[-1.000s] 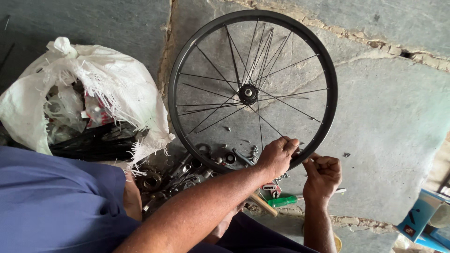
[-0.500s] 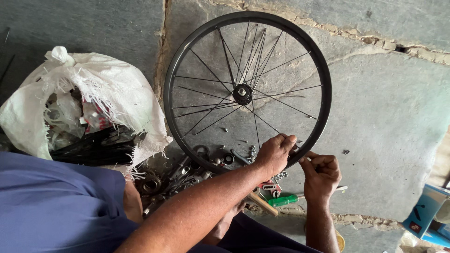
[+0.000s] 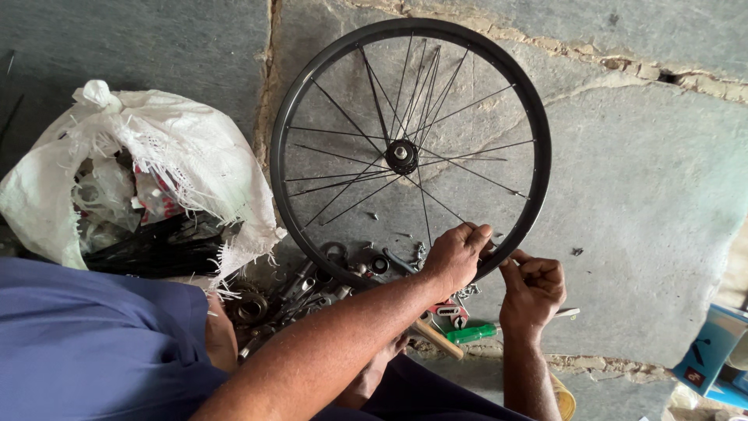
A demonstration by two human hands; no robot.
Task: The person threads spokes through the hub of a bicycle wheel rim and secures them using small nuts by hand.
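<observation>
Wheel rim [image 3: 290,125] | left hand [image 3: 454,257] fingers curled over lower edge | right hand [image 3: 532,290] fingers pinched together just beside it

One black spoked bicycle wheel [image 3: 411,152]. One frayed white woven plastic sack [image 3: 148,168]. One green-handled screwdriver [image 3: 474,334]. One blue cardboard box [image 3: 713,355]. Two bare hands: left hand [image 3: 456,256], right hand [image 3: 532,290].

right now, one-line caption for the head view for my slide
Both hands, left hand and right hand, work at the lower rim of a spoked bicycle wheel upright over scattered metal parts.
</observation>
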